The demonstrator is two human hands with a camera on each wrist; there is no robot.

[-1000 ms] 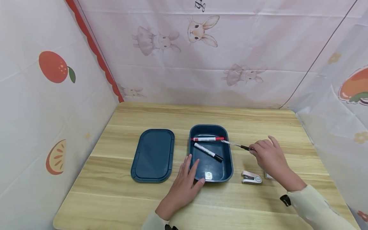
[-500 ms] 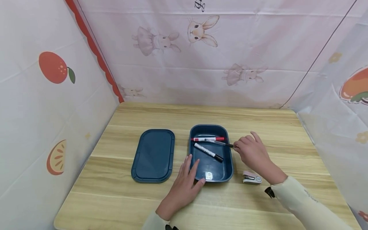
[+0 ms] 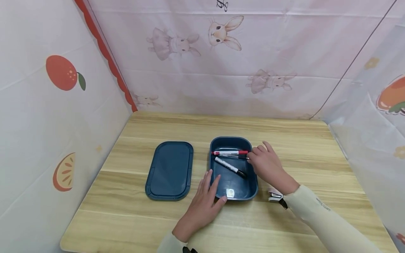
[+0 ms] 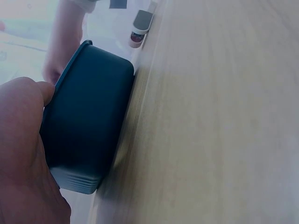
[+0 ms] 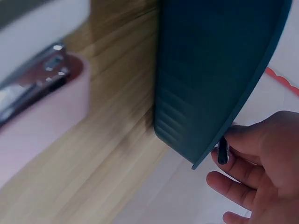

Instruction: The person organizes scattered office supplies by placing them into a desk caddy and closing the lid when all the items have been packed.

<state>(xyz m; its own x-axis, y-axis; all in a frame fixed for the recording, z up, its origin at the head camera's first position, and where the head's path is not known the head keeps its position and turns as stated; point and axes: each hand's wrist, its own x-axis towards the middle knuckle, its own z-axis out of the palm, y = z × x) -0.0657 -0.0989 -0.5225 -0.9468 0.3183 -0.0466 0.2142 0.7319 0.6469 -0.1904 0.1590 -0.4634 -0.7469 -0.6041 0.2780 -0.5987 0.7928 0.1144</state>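
My left hand [image 3: 205, 207] rests on the near left corner of the dark blue box [image 3: 234, 189], fingers spread along its rim. At the box's right rim, my right hand [image 3: 268, 165] pinches the black end of a thin clear pen [image 3: 232, 156], whose shaft lies over the box beside the red and white marker [image 3: 225, 153]. A white marker with a black cap [image 3: 228, 166] lies slanted in the box. In the right wrist view, the pen's dark end [image 5: 223, 150] shows between thumb and forefinger of my right hand [image 5: 266, 163].
A dark blue lid [image 3: 169, 171] lies flat on the wooden table [image 3: 133, 218], left of the box. The pink and white stapler [image 3: 274, 195] sits right of the box, partly hidden by my right sleeve. Patterned cloth walls stand behind and at both sides.
My right hand has moved left to the box's rim, bringing the pen over the box. My left hand has kept its place. The right sleeve now partly covers the stapler.
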